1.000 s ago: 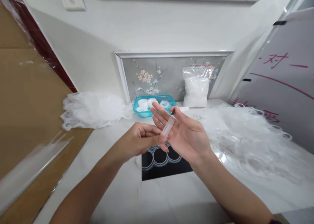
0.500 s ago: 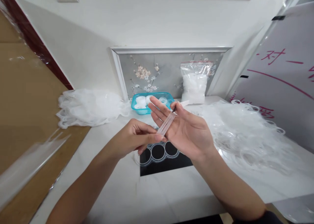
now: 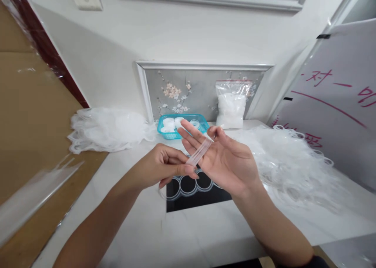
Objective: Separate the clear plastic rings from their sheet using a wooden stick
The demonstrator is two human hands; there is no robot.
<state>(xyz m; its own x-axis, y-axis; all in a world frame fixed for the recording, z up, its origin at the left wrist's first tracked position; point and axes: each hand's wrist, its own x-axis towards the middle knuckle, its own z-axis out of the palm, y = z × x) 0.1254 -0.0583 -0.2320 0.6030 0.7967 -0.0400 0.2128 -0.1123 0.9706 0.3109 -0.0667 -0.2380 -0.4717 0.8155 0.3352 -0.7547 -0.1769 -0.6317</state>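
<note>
My left hand [image 3: 169, 166] is closed, its thumb and fingers pinching the lower end of a narrow, translucent plastic strip [image 3: 199, 152] with lengthwise lines. The strip slants up across the fingers of my right hand [image 3: 226, 162], which is turned palm up. There the thumb and curled index finger close at the strip's upper end, while the other fingers stay stretched out. Exactly how that end is gripped is partly hidden. Below both hands, a row of joined clear rings [image 3: 188, 192] lies on a black mat [image 3: 196, 206], partly covered by my hands.
A blue basket [image 3: 164, 136] with white round pieces stands at the back, beside a zip bag [image 3: 231, 109] of white material. Piles of translucent plastic pieces lie left [image 3: 108, 131] and right [image 3: 293, 170]. A cardboard surface [image 3: 32, 115] borders the left; a whiteboard [image 3: 343, 84] stands right.
The white tab and dark spot beside my right thumb no longer show. The strip's upper end now looks whiter. Both hands keep nearly the same place; the view has tilted slightly upward.
</note>
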